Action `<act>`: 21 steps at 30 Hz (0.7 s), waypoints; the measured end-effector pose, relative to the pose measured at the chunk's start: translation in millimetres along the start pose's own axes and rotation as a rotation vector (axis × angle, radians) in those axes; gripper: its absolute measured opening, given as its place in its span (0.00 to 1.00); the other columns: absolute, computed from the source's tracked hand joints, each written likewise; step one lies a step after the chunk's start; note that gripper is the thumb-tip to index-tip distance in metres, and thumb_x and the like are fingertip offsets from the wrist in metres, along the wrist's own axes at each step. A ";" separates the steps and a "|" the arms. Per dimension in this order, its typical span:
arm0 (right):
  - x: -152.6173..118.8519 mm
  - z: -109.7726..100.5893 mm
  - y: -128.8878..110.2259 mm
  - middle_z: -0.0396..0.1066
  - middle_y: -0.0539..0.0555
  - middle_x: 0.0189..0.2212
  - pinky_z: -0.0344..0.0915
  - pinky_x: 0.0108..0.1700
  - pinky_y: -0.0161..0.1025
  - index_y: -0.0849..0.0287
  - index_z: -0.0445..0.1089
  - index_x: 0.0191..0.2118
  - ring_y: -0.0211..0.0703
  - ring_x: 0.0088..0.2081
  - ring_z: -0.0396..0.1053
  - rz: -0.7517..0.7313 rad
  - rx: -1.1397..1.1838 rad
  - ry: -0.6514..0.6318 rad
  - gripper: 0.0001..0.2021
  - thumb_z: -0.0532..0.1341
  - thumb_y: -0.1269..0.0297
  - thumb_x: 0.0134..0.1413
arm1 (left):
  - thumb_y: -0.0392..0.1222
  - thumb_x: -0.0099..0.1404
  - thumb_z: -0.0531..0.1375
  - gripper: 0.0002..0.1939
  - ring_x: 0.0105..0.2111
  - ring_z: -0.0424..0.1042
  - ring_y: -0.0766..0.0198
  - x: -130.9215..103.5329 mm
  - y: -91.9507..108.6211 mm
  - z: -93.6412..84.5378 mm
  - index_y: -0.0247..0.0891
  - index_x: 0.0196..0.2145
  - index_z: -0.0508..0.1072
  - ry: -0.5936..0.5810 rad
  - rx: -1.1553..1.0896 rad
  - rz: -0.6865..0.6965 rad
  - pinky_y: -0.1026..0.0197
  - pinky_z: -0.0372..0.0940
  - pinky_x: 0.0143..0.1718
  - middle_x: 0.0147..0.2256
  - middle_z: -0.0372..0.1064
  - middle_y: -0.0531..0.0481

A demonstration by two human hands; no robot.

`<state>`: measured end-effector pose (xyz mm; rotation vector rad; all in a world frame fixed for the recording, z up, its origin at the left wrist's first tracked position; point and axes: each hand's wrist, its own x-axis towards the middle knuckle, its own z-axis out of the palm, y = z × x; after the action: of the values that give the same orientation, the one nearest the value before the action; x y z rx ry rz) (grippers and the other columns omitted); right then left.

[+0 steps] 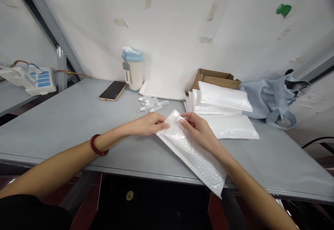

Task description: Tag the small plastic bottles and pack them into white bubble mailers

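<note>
A white bubble mailer (190,150) slants across the front of the grey table, its lower end reaching past the edge. My left hand (151,124) pinches its upper left corner between thumb and fingers. With thumb and fingers, my right hand (197,127) grips the same mailer near its top right side. Just beyond my hands lie several small white plastic bottles (151,104) with thin loops. To the right, another bubble mailer (232,126) rests flat, and more mailers (224,96) are stacked behind it against a cardboard box (215,79).
A phone (113,90) lies beside a cream tumbler (135,70) with a blue lid. White flat sheets (163,91) sit by the wall. A light blue fabric bag (263,96) is at the right end of the table (78,125). A power strip (40,80) stands at far left.
</note>
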<state>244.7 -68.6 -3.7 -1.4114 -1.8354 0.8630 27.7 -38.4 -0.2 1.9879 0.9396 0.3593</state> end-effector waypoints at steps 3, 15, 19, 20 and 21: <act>7.5 -7.3 -10.1 0.64 0.48 0.24 0.56 0.29 0.36 0.61 0.67 0.46 0.36 0.26 0.60 0.014 0.007 -0.060 0.21 0.58 0.48 0.56 | 0.48 0.66 0.53 0.20 0.18 0.47 0.72 -0.3 4.2 1.3 0.38 0.20 0.52 0.058 0.140 0.096 0.65 0.43 0.19 0.18 0.46 0.58; 45.0 -10.1 -17.0 0.63 0.47 0.17 0.55 0.23 0.33 0.60 0.66 0.21 0.34 0.20 0.61 0.316 0.512 -0.359 0.15 0.70 0.57 0.39 | 0.46 0.67 0.56 0.19 0.41 0.70 0.61 -1.3 -0.3 -15.1 0.42 0.54 0.67 0.394 0.128 0.358 0.61 0.67 0.37 0.48 0.69 0.44; 41.3 -6.6 -10.4 0.66 0.47 0.17 0.60 0.23 0.33 0.59 0.65 0.19 0.35 0.20 0.64 0.388 0.582 -0.401 0.11 0.70 0.64 0.37 | 0.44 0.62 0.62 0.12 0.50 0.66 0.56 4.0 5.1 -1.6 0.43 0.44 0.76 0.388 0.212 0.568 0.54 0.63 0.49 0.51 0.67 0.44; 38.3 -7.6 -11.7 0.67 0.47 0.17 0.61 0.23 0.33 0.58 0.66 0.20 0.36 0.20 0.65 0.377 0.549 -0.420 0.10 0.68 0.65 0.40 | 0.43 0.63 0.62 0.08 0.47 0.67 0.58 5.7 8.3 2.6 0.42 0.39 0.77 0.388 0.175 0.560 0.55 0.63 0.48 0.47 0.70 0.45; 34.8 -10.9 -13.9 0.67 0.47 0.16 0.62 0.23 0.34 0.57 0.66 0.20 0.37 0.21 0.67 0.359 0.487 -0.438 0.09 0.66 0.64 0.43 | 0.43 0.63 0.62 0.06 0.43 0.69 0.59 7.4 12.3 6.0 0.41 0.35 0.78 0.385 0.129 0.527 0.56 0.64 0.47 0.42 0.72 0.46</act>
<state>239.0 -36.4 17.4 -1.3133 -1.5170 1.7832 42.0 -40.6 5.7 2.3203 0.6598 1.0258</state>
